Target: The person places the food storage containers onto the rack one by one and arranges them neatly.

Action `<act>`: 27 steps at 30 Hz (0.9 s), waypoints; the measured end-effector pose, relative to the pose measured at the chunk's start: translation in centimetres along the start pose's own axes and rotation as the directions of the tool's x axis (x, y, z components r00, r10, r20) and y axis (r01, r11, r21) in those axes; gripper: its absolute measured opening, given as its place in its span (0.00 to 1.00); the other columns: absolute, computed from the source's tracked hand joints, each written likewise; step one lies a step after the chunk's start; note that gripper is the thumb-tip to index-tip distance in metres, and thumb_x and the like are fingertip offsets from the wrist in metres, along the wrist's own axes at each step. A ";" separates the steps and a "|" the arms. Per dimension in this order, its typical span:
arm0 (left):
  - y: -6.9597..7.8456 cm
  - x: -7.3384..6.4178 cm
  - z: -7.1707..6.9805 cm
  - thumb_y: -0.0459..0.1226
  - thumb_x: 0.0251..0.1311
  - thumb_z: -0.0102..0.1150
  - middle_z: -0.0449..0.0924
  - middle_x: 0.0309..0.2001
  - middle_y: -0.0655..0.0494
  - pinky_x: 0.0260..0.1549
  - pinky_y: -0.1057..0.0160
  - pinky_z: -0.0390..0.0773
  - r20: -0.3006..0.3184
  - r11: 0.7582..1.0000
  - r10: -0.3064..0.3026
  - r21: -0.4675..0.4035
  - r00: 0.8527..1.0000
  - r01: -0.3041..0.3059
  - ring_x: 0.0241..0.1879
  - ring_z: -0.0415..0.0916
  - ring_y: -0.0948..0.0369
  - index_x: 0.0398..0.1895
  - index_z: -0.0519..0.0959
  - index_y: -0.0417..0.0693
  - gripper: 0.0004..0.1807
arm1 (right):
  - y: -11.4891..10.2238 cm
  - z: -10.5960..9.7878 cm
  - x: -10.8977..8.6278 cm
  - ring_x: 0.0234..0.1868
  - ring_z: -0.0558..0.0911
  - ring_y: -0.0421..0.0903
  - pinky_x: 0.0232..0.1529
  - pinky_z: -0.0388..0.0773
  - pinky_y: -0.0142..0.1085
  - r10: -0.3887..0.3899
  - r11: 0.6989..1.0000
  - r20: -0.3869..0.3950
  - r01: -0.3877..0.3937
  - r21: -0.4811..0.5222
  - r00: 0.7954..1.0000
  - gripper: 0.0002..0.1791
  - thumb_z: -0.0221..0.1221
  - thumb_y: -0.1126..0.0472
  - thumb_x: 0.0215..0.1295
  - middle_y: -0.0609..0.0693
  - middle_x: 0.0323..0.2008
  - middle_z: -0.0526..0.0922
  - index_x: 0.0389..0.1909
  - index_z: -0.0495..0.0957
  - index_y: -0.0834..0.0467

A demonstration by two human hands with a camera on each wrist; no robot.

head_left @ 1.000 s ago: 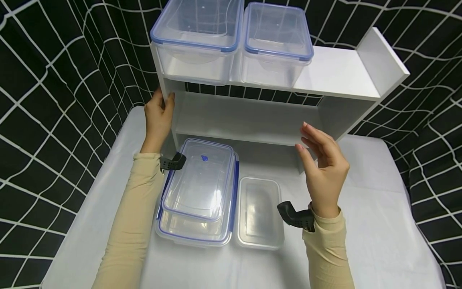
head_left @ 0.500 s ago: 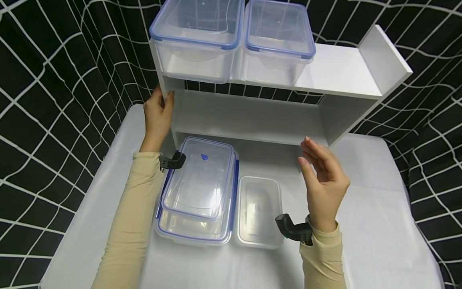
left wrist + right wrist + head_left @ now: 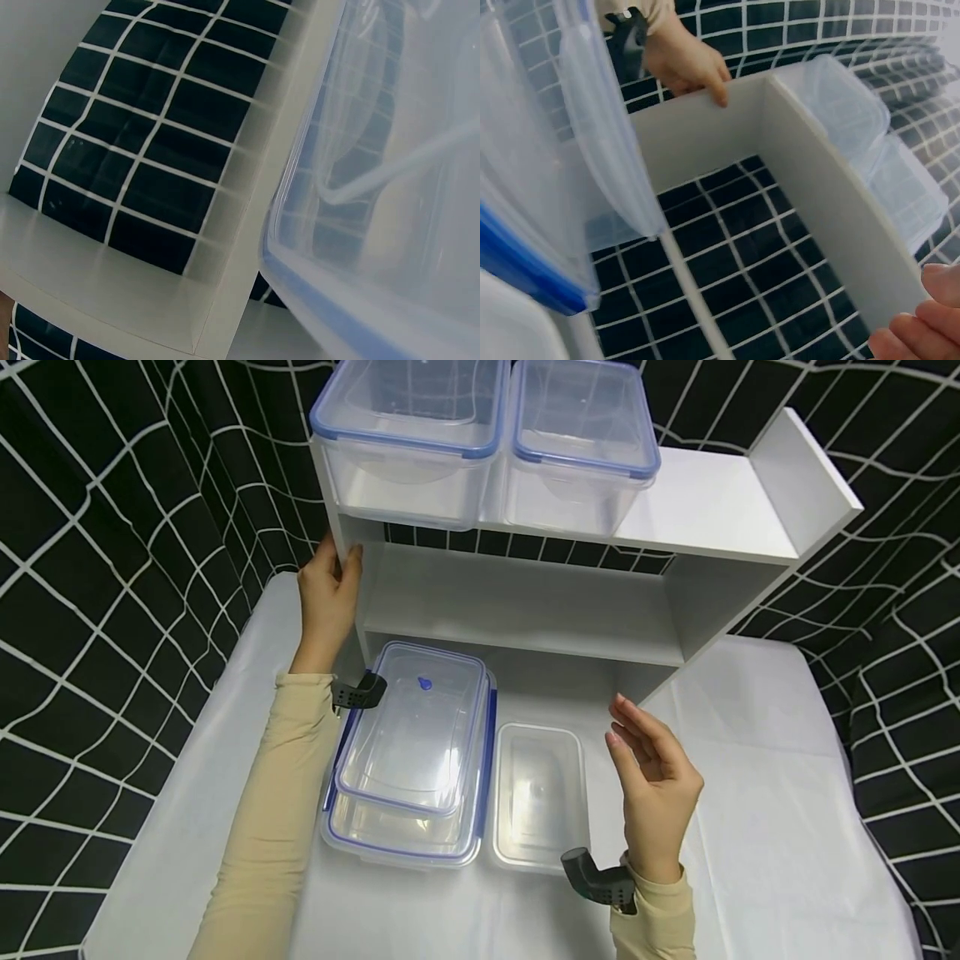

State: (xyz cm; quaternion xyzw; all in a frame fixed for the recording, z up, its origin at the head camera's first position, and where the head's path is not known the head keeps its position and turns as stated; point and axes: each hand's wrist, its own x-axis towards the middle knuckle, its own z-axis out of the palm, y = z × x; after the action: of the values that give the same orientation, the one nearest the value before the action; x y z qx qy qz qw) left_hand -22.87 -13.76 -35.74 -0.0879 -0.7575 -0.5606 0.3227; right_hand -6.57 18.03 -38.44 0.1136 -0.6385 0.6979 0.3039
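White, smooth-faced board is making up the shelf unit (image 3: 517,602) here, and in the head view it's standing toward the back of a white cloth-covered table (image 3: 795,827). Label-wise, a small blue drop-shaped spot (image 3: 425,683) is sitting on the upper flat container (image 3: 416,735), too small to tell if it's printed. The left hand (image 3: 328,610) is gripping the unit's left side panel, thumb over its edge. The right hand (image 3: 656,802) is hanging near the unit's right end, apart from it and holding nothing, with thumb and loosely bent fingers spread. A bigger clear plastic box (image 3: 408,468) and a smaller clear box (image 3: 577,460), both with blue-rimmed lids, are sitting side by side on the top board. That flat container is lying on a wider blue-edged container (image 3: 401,839), and a frosted rectangular tub (image 3: 540,797) is resting just right of them. Black fabric with a white grid (image 3: 97,610) is hanging around everything.

Left wrist view: pale board edges are running diagonally past the fabric, and a see-through, round-cornered box is filling the right side.

Right wrist view: the left hand is showing up top on the panel, while the right hand's fingers are poking in at the bottom right corner. Blurry blue edges are crowding the left.
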 end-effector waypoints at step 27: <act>0.1 0.0 0.1 0.28 0.66 0.48 0.79 0.48 0.38 0.40 0.70 0.72 -0.005 0.999 -0.042 -0.006 0.999 0.042 0.45 0.77 0.55 0.52 0.74 0.30 0.14 | 2.6 -3.9 -6.4 0.48 0.81 0.43 0.49 0.74 0.30 0.170 0.933 -0.027 -0.169 -0.317 0.985 0.22 0.62 0.82 0.50 0.63 0.48 0.80 0.49 0.76 0.74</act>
State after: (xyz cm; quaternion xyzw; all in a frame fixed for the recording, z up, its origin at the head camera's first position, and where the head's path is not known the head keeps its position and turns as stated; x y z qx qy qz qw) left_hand -22.84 -13.63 -35.67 -0.0716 -0.7568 -0.5697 0.3124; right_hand -2.07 19.97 -44.70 0.0081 -0.7501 0.6094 0.2567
